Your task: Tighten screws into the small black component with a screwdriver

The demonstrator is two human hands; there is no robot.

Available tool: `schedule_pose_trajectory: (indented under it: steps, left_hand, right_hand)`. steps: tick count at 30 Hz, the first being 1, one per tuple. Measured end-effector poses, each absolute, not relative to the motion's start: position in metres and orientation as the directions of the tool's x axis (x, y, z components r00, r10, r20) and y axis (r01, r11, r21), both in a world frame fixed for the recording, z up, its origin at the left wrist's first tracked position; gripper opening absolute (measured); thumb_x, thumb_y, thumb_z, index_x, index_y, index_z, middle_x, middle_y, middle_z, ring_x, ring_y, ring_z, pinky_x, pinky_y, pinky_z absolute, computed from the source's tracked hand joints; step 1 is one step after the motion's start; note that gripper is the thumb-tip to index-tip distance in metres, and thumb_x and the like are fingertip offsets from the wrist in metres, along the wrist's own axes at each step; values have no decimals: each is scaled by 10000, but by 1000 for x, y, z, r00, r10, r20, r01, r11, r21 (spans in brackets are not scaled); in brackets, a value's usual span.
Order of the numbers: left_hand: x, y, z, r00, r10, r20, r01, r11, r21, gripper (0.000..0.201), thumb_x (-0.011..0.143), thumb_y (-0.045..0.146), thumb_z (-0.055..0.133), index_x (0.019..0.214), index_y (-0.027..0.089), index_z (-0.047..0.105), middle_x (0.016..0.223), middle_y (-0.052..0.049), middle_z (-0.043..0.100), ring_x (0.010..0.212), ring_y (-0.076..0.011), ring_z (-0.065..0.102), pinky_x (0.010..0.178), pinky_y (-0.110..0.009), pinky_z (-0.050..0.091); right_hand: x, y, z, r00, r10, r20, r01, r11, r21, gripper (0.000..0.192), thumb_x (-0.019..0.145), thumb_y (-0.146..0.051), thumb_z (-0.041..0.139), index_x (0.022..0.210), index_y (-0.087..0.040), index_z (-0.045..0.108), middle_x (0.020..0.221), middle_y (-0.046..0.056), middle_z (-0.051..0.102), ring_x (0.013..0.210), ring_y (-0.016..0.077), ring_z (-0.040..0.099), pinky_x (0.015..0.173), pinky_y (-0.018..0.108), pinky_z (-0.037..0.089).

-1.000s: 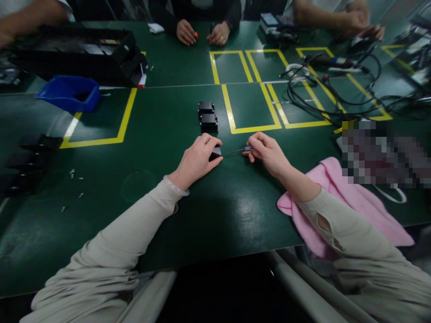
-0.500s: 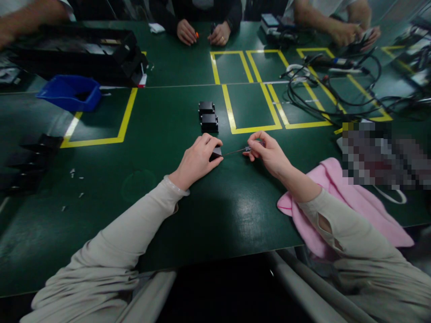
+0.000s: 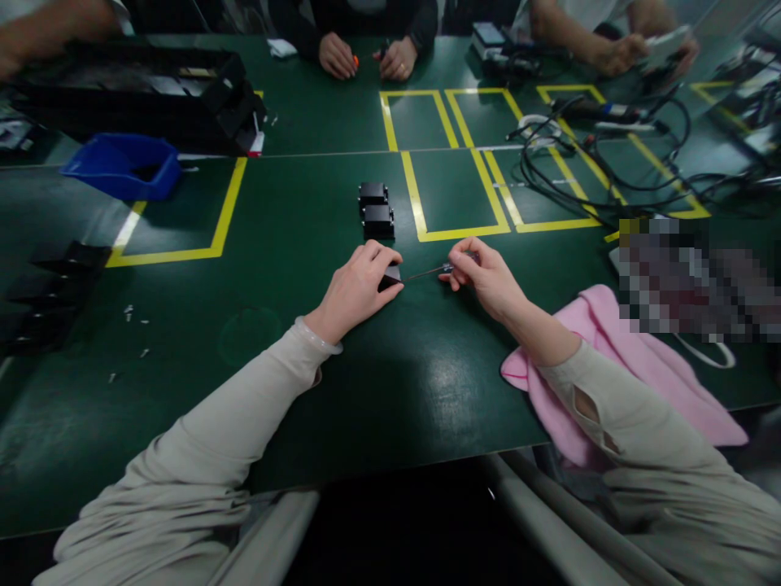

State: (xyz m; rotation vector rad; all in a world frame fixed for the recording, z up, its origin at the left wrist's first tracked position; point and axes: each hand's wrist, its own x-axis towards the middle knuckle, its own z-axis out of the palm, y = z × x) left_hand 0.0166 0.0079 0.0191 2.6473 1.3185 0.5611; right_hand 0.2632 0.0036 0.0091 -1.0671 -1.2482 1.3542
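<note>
My left hand [image 3: 361,286] is closed around a small black block [image 3: 390,277] on the green table, its fingers hiding most of the piece. A screwdriver [image 3: 430,272] is pinched in my right hand [image 3: 479,275]. Its thin shaft points left, and the tip meets the side of the block near my left thumb. Just beyond my left hand stand two similar black blocks [image 3: 378,220], one behind the other, with small shiny bits at their sides.
A blue bin [image 3: 125,167] and long black trays [image 3: 140,102] stand at left, with black parts [image 3: 54,293] and loose screws [image 3: 128,312] nearer. At right lie a pink cloth [image 3: 601,325] and tangled cables [image 3: 549,183]. A co-worker's hands [image 3: 396,60] rest across the table [image 3: 293,203].
My hands, the block and the screwdriver look almost unmoved. At the far right, a co-worker's hands have lifted and tilted a pale flat object. The view has shifted very slightly.
</note>
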Motion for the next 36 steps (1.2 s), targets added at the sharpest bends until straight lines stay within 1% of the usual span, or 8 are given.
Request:
schedule_pose_trajectory:
  steps: [4,9,11,17,24,28,33,36]
  left_hand:
    - [16,8,19,550,790,272,741,-611,277,316,940,252,674,1224,205,543,1229,-100,602,1122,-270,606,842,-390,587]
    - [17,8,20,550,792,266,745,-609,274,317,941,247,676,1224,205,540,1229,-101,602,1122,-267,606,845,-388,585]
    - [16,8,19,550,792,266,744,-609,276,318,940,246,678,1224,201,541,1229,-102,602,1121,-267,605,848,-390,584]
    - [15,9,16,547,786,287,740,-615,272,312,944,254,680,1222,203,548,1219,-94,606,1127,-264,602,862,-383,577]
    - [15,9,15,549,783,292,742,-617,261,319,939,251,695,1218,193,552,1221,-95,608,1121,-263,607,841,-371,577]
    - [15,9,15,550,780,298,737,-622,266,316,942,249,690,1220,197,551,1216,-92,608,1121,-261,609,844,-371,577]
    - [16,9,15,547,783,295,736,-618,275,315,940,242,692,1219,192,553,1219,-95,611,1122,-264,609,848,-380,580]
    - [16,9,16,546,785,293,738,-616,277,319,939,249,697,1219,193,555,1217,-94,610,1120,-263,609,846,-379,581]
  right_hand:
    - [263,3,9,-164,986,29,-78,17,-997,414,927,-620,696,817,-240,575,457,-136,368,452,89,524,850,349,599]
    - [263,4,6,-132,991,11,-110,-4,-994,350,880,-504,792,892,-246,555,548,-122,512,507,79,556,849,345,616]
    - [263,5,6,-129,992,9,-107,-5,-994,343,878,-486,795,897,-245,552,570,-118,538,517,76,563,849,344,617]
    - [263,5,6,-152,988,22,-71,12,-997,349,908,-512,757,845,-233,555,457,-151,402,453,76,541,849,350,609]
    - [264,6,7,-158,987,12,-93,-3,-996,334,884,-469,793,878,-234,556,508,-134,501,486,75,559,802,326,605]
    - [264,6,7,-160,987,17,-73,5,-997,320,912,-464,762,853,-230,552,486,-136,466,482,75,557,817,330,605]
    - [264,6,8,-156,987,24,-71,13,-997,290,896,-420,784,914,-233,563,504,-138,481,488,81,563,786,332,603]
    - [265,5,8,-168,985,30,-62,20,-998,275,931,-434,740,880,-231,562,495,-134,463,485,82,564,799,335,600]
